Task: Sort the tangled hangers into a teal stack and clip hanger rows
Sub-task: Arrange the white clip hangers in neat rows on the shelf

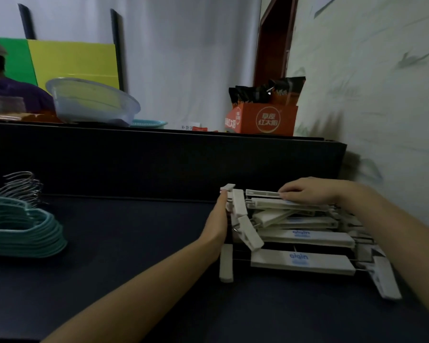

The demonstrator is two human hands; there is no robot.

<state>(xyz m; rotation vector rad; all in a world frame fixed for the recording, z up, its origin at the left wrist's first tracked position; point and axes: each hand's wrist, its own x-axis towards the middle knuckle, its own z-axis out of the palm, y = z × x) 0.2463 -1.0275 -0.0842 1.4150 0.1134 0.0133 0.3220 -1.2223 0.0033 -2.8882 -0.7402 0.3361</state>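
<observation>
A head-worn camera looks down at a dark tabletop backed by a low dark partition. At the right, a pile of white clip hangers lies in rough rows, long bars running left to right, some bearing blue lettering; loose clips hang at angles at both ends. The left hand is flat and open, fingers straight and together, its edge pressed against the left end of the pile, fingertips near a raised clip at the back. The right hand lies palm down on the topmost hangers at the back of the pile, fingers extended and loosely spread, pressing rather than gripping. Well apart, at the table's left edge, a neat stack of teal hangers sits with its metal hooks pointing away. Beyond the partition stand a clear plastic basin, an orange box holding dark packets, and green and yellow boards. A person in purple is partly visible at far left
</observation>
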